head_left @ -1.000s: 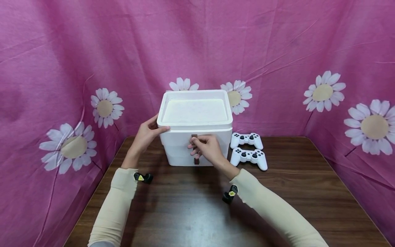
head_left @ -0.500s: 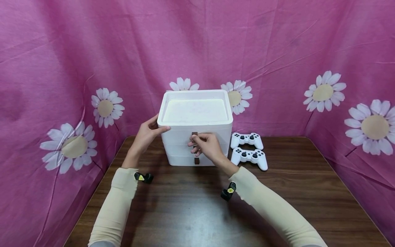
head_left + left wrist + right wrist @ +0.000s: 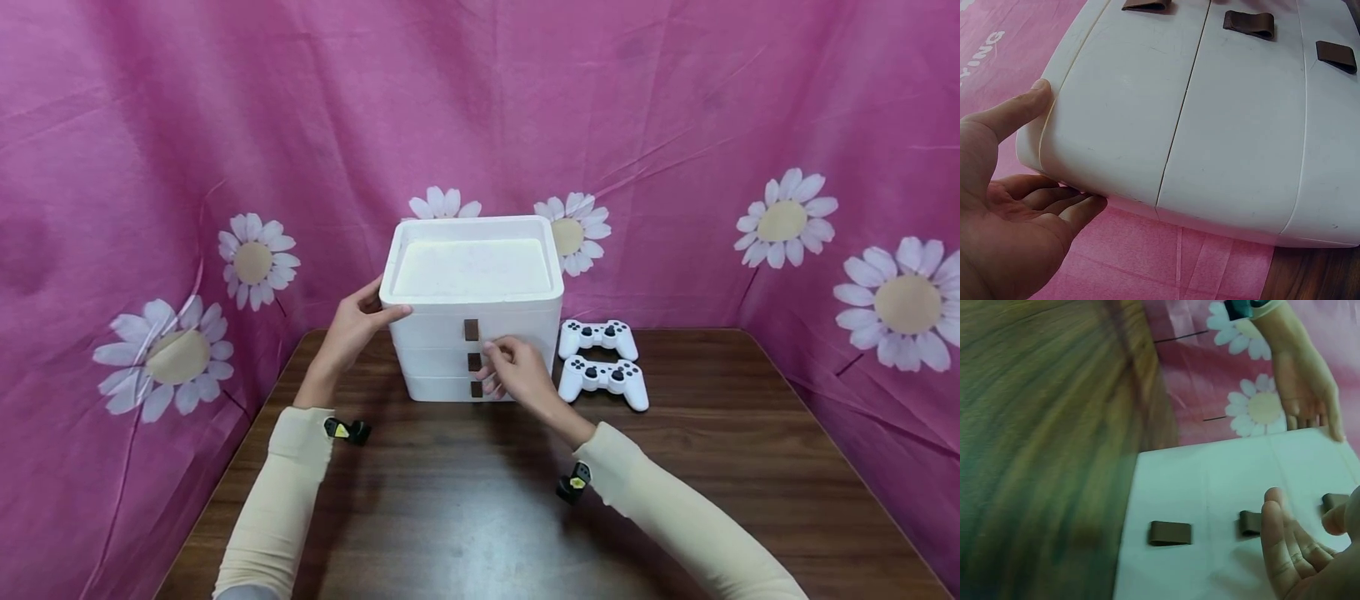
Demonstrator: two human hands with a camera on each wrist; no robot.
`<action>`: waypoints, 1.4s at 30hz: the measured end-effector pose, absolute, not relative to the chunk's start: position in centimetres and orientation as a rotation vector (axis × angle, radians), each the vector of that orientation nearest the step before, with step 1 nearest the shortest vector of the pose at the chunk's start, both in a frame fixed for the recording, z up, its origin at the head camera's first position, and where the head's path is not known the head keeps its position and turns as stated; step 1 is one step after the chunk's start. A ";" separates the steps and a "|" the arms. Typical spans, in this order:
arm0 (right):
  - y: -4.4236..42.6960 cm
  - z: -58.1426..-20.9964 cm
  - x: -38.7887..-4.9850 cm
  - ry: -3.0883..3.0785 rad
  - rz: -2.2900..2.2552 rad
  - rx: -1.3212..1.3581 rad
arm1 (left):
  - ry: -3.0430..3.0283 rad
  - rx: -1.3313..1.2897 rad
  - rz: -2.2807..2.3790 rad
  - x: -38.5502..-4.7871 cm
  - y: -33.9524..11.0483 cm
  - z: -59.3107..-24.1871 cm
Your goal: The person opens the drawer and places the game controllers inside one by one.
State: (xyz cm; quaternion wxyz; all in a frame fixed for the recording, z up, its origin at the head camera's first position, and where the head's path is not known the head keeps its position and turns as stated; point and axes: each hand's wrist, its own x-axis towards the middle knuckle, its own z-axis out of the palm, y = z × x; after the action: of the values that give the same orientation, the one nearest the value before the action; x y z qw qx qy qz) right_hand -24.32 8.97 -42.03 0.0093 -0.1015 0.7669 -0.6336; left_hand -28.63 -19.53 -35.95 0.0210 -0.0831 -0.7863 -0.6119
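A white drawer unit [image 3: 431,333] with three stacked drawers and a recessed tray top stands at the back of the table. Each drawer has a brown pull tab; the top tab [image 3: 471,330] is fully exposed, while my right hand's fingers lie close by the middle tab [image 3: 474,362] and bottom tab [image 3: 476,389]. My left hand [image 3: 348,333] rests on the unit's left corner, thumb on the front by the top rim, straight fingers along the side [image 3: 1079,209]. My right hand [image 3: 519,372] is in front of the drawers, fingers loosely bent and holding nothing. All drawers sit flush.
Two white game controllers, a rear one [image 3: 597,338] and a front one [image 3: 604,380], lie right beside the unit. The dark wooden table [image 3: 465,500] extends toward the wearer. A pink flowered curtain [image 3: 637,108] surrounds the back and sides.
The top drawer has slid fully in, with its tab moving back. My right hand has let go of that tab and moved right and slightly down. My left hand has stayed put.
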 end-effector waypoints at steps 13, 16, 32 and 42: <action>8.6 -44.8 -24.0 2.189 -1.884 -0.187 | -2.443 -0.265 -1.896 -28.7 -19.7 -36.0; 8.3 -45.0 -23.9 2.102 -1.928 -0.157 | -2.444 -0.256 -1.894 -28.6 -19.6 -36.0; 7.3 -45.1 -25.1 2.118 -2.011 -0.170 | -2.426 -0.269 -1.907 -28.6 -19.7 -36.0; 6.8 -45.2 -25.3 2.027 -2.188 -0.122 | -2.415 -0.295 -1.920 -28.7 -19.6 -36.1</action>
State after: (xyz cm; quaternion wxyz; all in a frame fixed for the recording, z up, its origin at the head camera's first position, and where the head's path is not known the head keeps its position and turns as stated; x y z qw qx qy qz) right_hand -25.34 6.79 -45.23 0.0781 -0.0409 0.6770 -0.7307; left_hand -28.66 -19.65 -36.05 0.0210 -0.0951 -0.7791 -0.6193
